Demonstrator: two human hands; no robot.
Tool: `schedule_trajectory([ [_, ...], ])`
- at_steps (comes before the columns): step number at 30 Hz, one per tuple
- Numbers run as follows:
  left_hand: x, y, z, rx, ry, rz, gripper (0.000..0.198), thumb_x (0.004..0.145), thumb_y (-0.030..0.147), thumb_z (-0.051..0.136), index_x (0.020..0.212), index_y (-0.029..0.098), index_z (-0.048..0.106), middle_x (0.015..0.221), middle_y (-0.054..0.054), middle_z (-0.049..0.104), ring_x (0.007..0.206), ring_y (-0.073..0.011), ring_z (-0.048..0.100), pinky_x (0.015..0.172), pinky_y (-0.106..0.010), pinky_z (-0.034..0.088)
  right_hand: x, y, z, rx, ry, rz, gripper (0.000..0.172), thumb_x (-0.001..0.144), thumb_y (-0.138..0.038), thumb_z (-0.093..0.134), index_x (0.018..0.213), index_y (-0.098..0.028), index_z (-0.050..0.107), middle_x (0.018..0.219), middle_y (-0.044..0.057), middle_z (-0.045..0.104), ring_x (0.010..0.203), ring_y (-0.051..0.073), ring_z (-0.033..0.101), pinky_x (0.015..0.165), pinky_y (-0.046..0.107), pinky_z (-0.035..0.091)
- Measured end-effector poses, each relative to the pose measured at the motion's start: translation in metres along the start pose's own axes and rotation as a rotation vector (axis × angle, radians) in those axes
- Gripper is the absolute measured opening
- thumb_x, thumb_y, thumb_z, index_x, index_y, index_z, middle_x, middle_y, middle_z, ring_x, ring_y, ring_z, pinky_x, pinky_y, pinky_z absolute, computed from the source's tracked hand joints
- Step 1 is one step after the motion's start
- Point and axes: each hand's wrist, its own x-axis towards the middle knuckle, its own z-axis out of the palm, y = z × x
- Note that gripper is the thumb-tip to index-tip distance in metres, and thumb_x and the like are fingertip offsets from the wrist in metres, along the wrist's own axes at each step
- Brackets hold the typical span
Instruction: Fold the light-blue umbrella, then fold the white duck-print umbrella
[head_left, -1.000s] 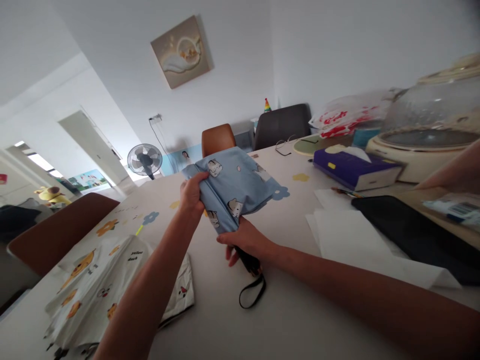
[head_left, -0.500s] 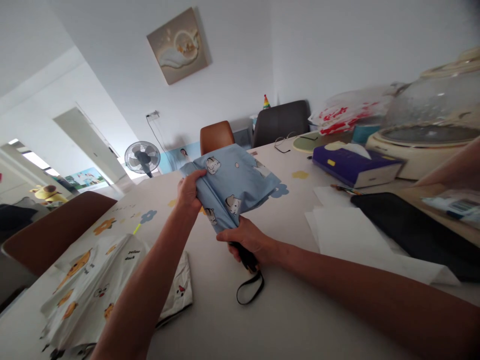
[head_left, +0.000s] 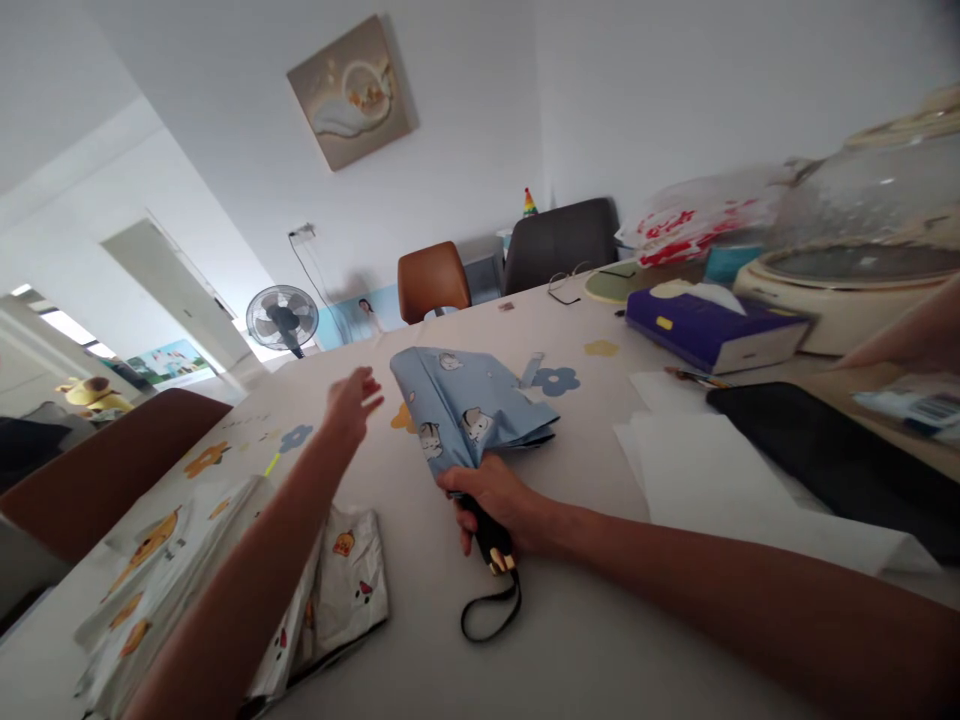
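Note:
My right hand [head_left: 491, 496] is closed round the black handle of a folded blue umbrella [head_left: 469, 405] printed with small animals. The umbrella lies low over the white table [head_left: 570, 640], its canopy pointing away from me and its black wrist strap [head_left: 489, 618] trailing on the tabletop. My left hand [head_left: 351, 403] hovers left of the canopy with its fingers spread, holding nothing and not touching the umbrella.
A white umbrella with orange prints [head_left: 217, 580] lies at the near left. White paper sheets [head_left: 720, 480], a black case [head_left: 832, 450], a purple tissue box [head_left: 712, 325] and a glass-lidded pot [head_left: 862, 260] stand to the right. Another person's arm [head_left: 911, 335] reaches in from the right. Chairs ring the table.
My left hand let go of the blue canopy and drew away to the left, opening. The umbrella dropped lower toward the table, still held by its handle in my right hand.

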Motion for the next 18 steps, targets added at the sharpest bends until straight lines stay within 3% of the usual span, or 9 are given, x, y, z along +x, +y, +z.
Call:
schedule_trajectory([
  [3, -0.047, -0.027, 0.001, 0.035, -0.316, -0.338, 0.027, 0.068, 0.038, 0.064, 0.065, 0.013, 0.056, 0.058, -0.003, 0.058, 0.053, -0.0131, 0.058, 0.053, -0.025, 0.05, 0.005, 0.002, -0.001, -0.005, 0.032, -0.018, 0.017, 0.075, -0.027, 0.05, 0.063, -0.017, 0.044, 0.038, -0.006, 0.045, 0.03, 0.009, 0.044, 0.033, 0.024, 0.047],
  [4, -0.06, -0.033, 0.004, 0.034, -0.438, -0.405, 0.029, 0.069, 0.041, 0.063, 0.069, 0.012, 0.059, 0.063, -0.005, 0.061, 0.054, -0.0136, 0.059, 0.053, -0.025, 0.05, 0.005, 0.002, -0.001, -0.011, 0.043, -0.014, 0.017, 0.076, -0.027, 0.05, 0.064, -0.017, 0.045, 0.038, -0.005, 0.046, 0.03, 0.01, 0.045, 0.032, 0.024, 0.046],
  [6, -0.078, -0.038, 0.012, -0.021, -0.536, -0.424, 0.025, 0.069, 0.034, 0.066, 0.078, 0.011, 0.062, 0.071, -0.007, 0.065, 0.057, -0.0148, 0.061, 0.056, -0.026, 0.051, 0.005, 0.002, -0.002, -0.042, 0.057, 0.008, 0.016, 0.076, -0.028, 0.051, 0.066, -0.017, 0.045, 0.039, -0.005, 0.047, 0.029, 0.011, 0.046, 0.029, 0.023, 0.043],
  [10, -0.084, -0.039, 0.026, -0.115, -0.434, -0.465, 0.022, 0.065, 0.018, 0.067, 0.086, 0.011, 0.063, 0.071, -0.006, 0.067, 0.058, -0.016, 0.063, 0.059, -0.027, 0.054, 0.003, 0.001, -0.003, -0.126, 0.031, 0.055, 0.014, 0.075, -0.027, 0.051, 0.067, -0.017, 0.045, 0.039, -0.003, 0.048, 0.03, 0.012, 0.048, 0.026, 0.02, 0.037],
  [14, -0.079, -0.046, 0.028, -0.182, -0.331, -0.47, 0.021, 0.066, 0.017, 0.063, 0.086, 0.012, 0.062, 0.066, -0.004, 0.066, 0.056, -0.0168, 0.063, 0.057, -0.027, 0.054, 0.002, 0.0, -0.002, -0.102, -0.042, 0.044, 0.014, 0.073, -0.028, 0.053, 0.068, -0.016, 0.047, 0.041, -0.003, 0.049, 0.031, 0.012, 0.048, 0.031, 0.023, 0.044],
  [18, -0.079, -0.05, 0.027, -0.197, -0.312, -0.449, 0.022, 0.064, 0.02, 0.063, 0.084, 0.013, 0.061, 0.064, -0.003, 0.065, 0.053, -0.0168, 0.062, 0.055, -0.029, 0.054, 0.002, -0.001, 0.003, 0.018, -0.046, -0.039, 0.018, 0.068, -0.024, 0.062, 0.078, -0.012, 0.053, 0.066, 0.005, 0.06, 0.06, 0.018, 0.063, 0.047, 0.028, 0.055],
])
